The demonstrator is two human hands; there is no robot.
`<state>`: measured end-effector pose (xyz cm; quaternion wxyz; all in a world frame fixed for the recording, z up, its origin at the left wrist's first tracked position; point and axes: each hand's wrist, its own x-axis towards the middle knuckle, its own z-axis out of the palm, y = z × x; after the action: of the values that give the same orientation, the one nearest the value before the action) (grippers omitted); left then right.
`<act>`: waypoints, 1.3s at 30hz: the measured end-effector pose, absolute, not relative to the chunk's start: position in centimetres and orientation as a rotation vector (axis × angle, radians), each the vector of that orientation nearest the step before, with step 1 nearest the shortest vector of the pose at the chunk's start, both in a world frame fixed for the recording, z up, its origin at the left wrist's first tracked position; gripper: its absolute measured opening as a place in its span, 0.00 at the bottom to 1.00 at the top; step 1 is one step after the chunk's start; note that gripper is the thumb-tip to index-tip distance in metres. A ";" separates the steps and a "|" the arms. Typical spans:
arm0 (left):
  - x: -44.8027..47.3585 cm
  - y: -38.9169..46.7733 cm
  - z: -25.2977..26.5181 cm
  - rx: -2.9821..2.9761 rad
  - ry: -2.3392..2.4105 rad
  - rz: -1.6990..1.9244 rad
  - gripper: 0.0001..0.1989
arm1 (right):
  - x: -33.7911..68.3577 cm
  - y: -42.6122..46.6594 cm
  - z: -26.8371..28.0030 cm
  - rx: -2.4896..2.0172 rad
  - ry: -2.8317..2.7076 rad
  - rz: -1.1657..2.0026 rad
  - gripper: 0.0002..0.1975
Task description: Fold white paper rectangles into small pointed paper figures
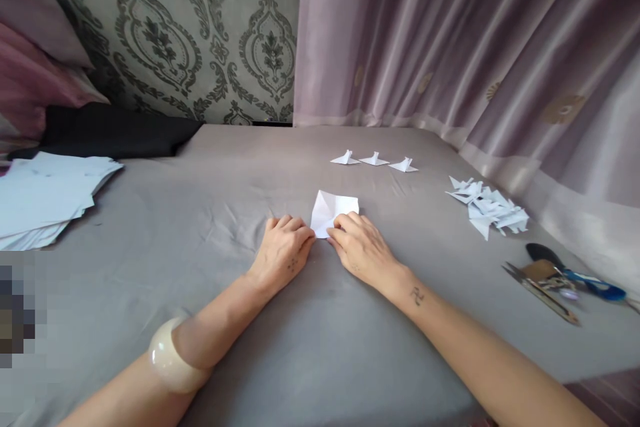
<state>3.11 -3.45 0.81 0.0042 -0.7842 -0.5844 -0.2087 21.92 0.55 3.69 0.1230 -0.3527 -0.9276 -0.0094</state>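
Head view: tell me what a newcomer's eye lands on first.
Both hands, left hand and right hand, press a partly folded white paper on the grey sheet. Beyond it stand three folded paper figures in a row; a heap of paper pieces lies right.

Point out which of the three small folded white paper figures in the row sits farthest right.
The small folded white paper figure nearest the pile of paper scraps; the other two lie to its left.
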 end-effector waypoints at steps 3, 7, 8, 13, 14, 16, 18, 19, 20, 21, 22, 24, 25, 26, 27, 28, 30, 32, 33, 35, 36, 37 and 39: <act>3.2 -3.4 0.9 -2.448 -1.996 -0.696 0.08 | 21.7 1.2 4.0 -1.053 -2.710 0.058 0.13; 3.2 -3.1 1.0 -2.459 -2.145 -0.837 0.08 | 21.5 2.3 4.7 -1.116 -2.734 0.226 0.11; 3.3 -3.1 1.1 -2.456 -2.174 -0.875 0.08 | 21.5 2.6 4.9 -1.134 -2.742 0.262 0.12; 3.6 -3.1 1.4 -2.396 -2.295 -0.884 0.09 | 21.1 3.6 6.2 -1.264 -2.751 0.443 0.12; 3.6 -3.1 1.4 -2.387 -2.300 -0.868 0.09 | 21.0 3.7 6.4 -1.295 -2.745 0.480 0.12; 3.8 -3.1 1.5 -2.381 -2.302 -0.830 0.10 | 20.7 3.9 6.7 -1.352 -2.731 0.536 0.12; 3.9 -3.0 1.5 -2.375 -2.308 -0.787 0.11 | 20.5 4.2 6.9 -1.395 -2.734 0.568 0.11; 4.0 -3.0 1.6 -2.367 -2.314 -0.769 0.11 | 20.3 4.2 7.0 -1.416 -2.739 0.578 0.11; 4.0 -2.9 1.6 -2.355 -2.323 -0.754 0.11 | 20.2 4.3 7.2 -1.438 -2.743 0.585 0.11; 4.1 -2.9 1.7 -2.344 -2.332 -0.744 0.11 | 20.1 4.4 7.3 -1.459 -2.746 0.590 0.11; 4.2 -2.9 1.8 -2.333 -2.344 -0.739 0.10 | 19.9 4.4 7.4 -1.479 -2.750 0.594 0.10; 4.3 -2.8 2.0 -2.318 -2.378 -0.736 0.10 | 19.7 4.5 7.7 -1.511 -2.760 0.592 0.10; 4.3 -2.8 2.2 -2.313 -2.397 -0.739 0.10 | 19.6 4.5 7.8 -1.521 -2.768 0.588 0.10; 4.4 -2.8 2.2 -2.308 -2.417 -0.744 0.10 | 19.5 4.6 7.9 -1.529 -2.779 0.582 0.10; 4.4 -2.8 2.3 -2.301 -2.435 -0.751 0.10 | 19.3 4.6 8.0 -1.542 -2.788 0.576 0.10; 4.4 -2.8 2.3 -2.294 -2.451 -0.761 0.09 | 19.2 4.6 8.1 -1.554 -2.795 0.569 0.10; 4.4 -2.8 2.3 -2.282 -2.473 -0.783 0.09 | 19.1 4.6 8.2 -1.575 -2.808 0.562 0.10; 4.3 -2.7 2.2 -2.279 -2.491 -0.803 0.09 | 18.9 4.7 8.3 -1.590 -2.816 0.563 0.09; 4.3 -2.7 2.1 -2.279 -2.500 -0.809 0.09 | 18.8 4.7 8.3 -1.598 -2.820 0.566 0.09; 4.2 -2.6 2.1 -2.281 -2.517 -0.813 0.09 | 18.7 4.8 8.5 -1.614 -2.828 0.573 0.09; 4.2 -2.5 2.1 -2.282 -2.522 -0.810 0.10 | 18.6 4.9 8.5 -1.619 -2.832 0.573 0.09; 4.2 -2.5 2.1 -2.283 -2.525 -0.805 0.10 | 18.6 4.9 8.6 -1.624 -2.838 0.571 0.09; 4.2 -2.5 2.2 -2.282 -2.529 -0.793 0.10 | 18.4 5.1 8.7 -1.629 -2.852 0.563 0.08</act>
<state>4.22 -2.49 2.24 -0.1770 -0.6423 -0.7116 -0.2231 18.40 5.06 8.67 -0.0955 -0.4867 -0.8519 0.1681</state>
